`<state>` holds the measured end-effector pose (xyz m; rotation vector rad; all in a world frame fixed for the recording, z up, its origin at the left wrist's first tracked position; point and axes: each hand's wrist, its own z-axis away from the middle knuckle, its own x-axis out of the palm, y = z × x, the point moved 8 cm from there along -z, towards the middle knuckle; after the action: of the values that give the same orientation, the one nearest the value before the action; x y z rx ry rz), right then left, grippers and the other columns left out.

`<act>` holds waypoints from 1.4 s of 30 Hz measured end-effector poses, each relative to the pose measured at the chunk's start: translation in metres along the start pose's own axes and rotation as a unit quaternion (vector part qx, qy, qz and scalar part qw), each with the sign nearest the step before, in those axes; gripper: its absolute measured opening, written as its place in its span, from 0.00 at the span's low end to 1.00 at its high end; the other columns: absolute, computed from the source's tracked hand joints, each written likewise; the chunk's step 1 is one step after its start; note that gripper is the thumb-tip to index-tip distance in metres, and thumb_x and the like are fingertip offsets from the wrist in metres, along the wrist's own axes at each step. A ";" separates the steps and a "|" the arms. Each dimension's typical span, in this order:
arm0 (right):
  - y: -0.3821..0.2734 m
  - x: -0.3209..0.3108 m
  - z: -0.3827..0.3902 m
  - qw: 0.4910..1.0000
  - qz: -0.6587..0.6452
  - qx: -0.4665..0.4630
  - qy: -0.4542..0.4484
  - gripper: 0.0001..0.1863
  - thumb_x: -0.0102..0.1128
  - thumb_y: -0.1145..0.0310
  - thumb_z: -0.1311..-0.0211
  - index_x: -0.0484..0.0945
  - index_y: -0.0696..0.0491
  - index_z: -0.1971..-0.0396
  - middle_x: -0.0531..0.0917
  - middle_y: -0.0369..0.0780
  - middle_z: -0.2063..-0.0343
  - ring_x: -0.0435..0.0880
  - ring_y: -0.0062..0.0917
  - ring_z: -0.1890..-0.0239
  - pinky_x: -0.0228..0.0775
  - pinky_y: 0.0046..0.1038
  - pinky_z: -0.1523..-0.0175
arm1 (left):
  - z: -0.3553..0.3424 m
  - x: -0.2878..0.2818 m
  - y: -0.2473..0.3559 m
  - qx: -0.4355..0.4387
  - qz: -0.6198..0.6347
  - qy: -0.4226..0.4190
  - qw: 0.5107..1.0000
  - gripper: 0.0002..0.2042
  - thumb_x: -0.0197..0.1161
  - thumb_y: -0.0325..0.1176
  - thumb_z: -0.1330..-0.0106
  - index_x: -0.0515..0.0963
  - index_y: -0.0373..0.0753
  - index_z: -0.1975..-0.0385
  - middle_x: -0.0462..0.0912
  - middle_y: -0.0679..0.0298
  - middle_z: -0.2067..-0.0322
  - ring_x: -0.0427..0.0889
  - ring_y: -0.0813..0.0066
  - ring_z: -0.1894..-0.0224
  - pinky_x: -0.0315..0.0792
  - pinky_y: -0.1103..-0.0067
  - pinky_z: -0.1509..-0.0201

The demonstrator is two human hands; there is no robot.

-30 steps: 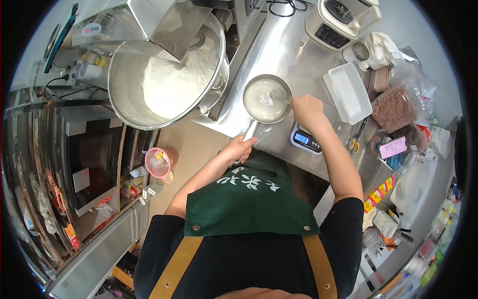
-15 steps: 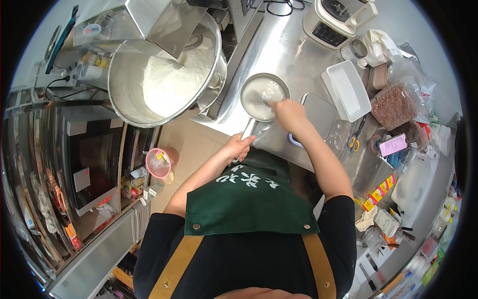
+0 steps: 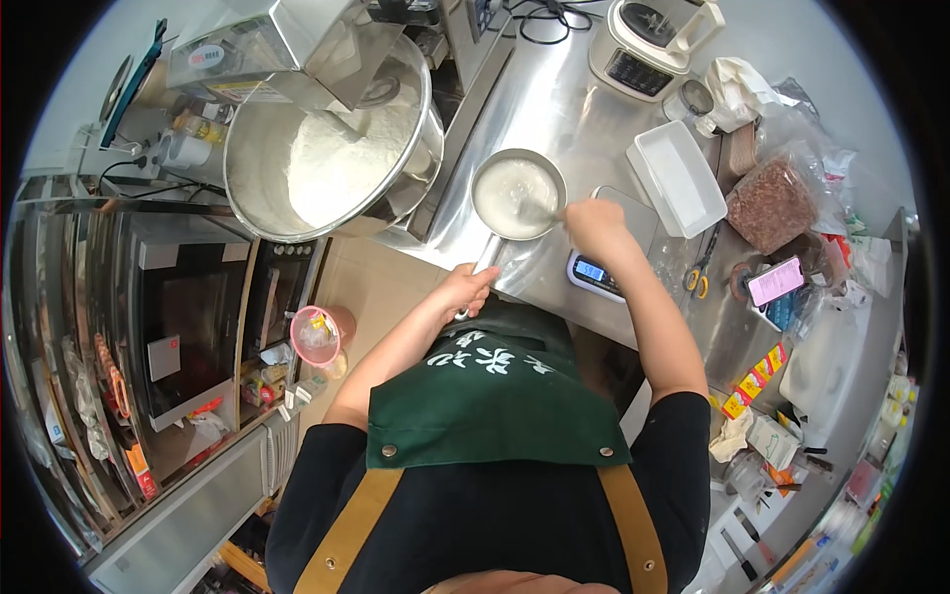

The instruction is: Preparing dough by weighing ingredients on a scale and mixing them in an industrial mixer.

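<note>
A small metal saucepan [image 3: 517, 154] stands on the steel counter, with a milky whitish liquid [image 3: 511, 190] inside. My left hand [image 3: 465, 288] is closed around its long handle [image 3: 487, 255], which points down toward my apron. At the pan's right rim my right hand [image 3: 595, 227] is closed on a metal utensil [image 3: 539, 214]. Its end dips into the liquid and is too blurred to tell its kind. Just below my right wrist lies a kitchen scale [image 3: 596, 278] with a lit blue display, partly covered by my forearm.
A large mixer bowl [image 3: 247, 188] of white flour stands at the upper left. Right of the pan are an empty white rectangular tub [image 3: 678, 178], yellow-handled scissors [image 3: 698, 280], a bag of brown crumbly food [image 3: 772, 210] and a phone [image 3: 776, 282]. A blender [image 3: 638, 54] stands behind; a pink bin [image 3: 322, 335] is below left.
My right hand has moved right and slightly down, from over the pan's rim to beside it, with the utensil still in the liquid. The scale's display has come into sight.
</note>
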<state>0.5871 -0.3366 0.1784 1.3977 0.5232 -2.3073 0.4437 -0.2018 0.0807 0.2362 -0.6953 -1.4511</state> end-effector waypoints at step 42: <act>-0.057 -0.161 0.122 0.737 -0.566 -0.315 0.194 0.18 0.51 0.80 0.47 0.71 0.62 0.53 0.78 0.39 0.71 0.70 0.15 0.75 0.62 0.16 0.69 | 0.356 -0.034 0.070 0.312 0.308 0.151 0.886 0.11 0.42 0.37 0.32 0.64 0.37 0.72 0.60 0.71 0.92 0.58 0.84 0.96 0.57 0.84 0.95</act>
<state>0.5349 -0.3272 0.3814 1.3018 2.5953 -2.0341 0.3020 -0.0674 0.3889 0.6608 -0.8635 -0.5313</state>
